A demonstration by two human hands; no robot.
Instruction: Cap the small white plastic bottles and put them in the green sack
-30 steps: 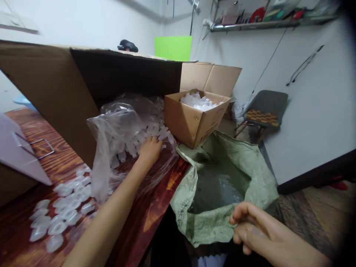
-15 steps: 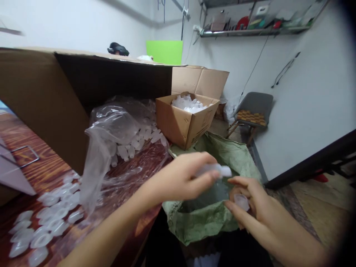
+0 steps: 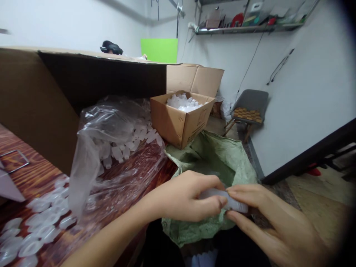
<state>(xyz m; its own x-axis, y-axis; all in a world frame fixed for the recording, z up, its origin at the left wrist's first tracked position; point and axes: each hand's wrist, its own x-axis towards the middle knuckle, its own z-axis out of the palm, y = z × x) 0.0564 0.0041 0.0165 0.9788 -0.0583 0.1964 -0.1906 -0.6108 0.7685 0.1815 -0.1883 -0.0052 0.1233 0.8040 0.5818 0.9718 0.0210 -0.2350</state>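
Observation:
My left hand [image 3: 191,196] is closed round a small translucent plastic bottle [image 3: 213,193], thumb and fingers on its sides. Its end points toward my right hand [image 3: 274,218]. There, thumb and fingertips pinch a translucent cap [image 3: 237,205] that meets the neck end of the bottle. How far the cap sits over the neck is partly hidden by the fingers. Both hands are above the open green woven sack [image 3: 205,230], which stands between my legs. Several translucent cap-like pieces [image 3: 41,222] lie loose on the wood-grain table to the left.
A clear plastic bag [image 3: 108,118] spills small bottles [image 3: 125,150] onto the table [image 3: 150,159], before a large cardboard box [image 3: 55,92] on its side. A smaller carton [image 3: 169,122] full of white plastic pieces stands behind the sack. Farther back is a grey chair [image 3: 253,104].
My hands have come together: the bottle in my left hand has moved down and right, and the translucent cap in my right hand now meets its neck. The view has shifted slightly right.

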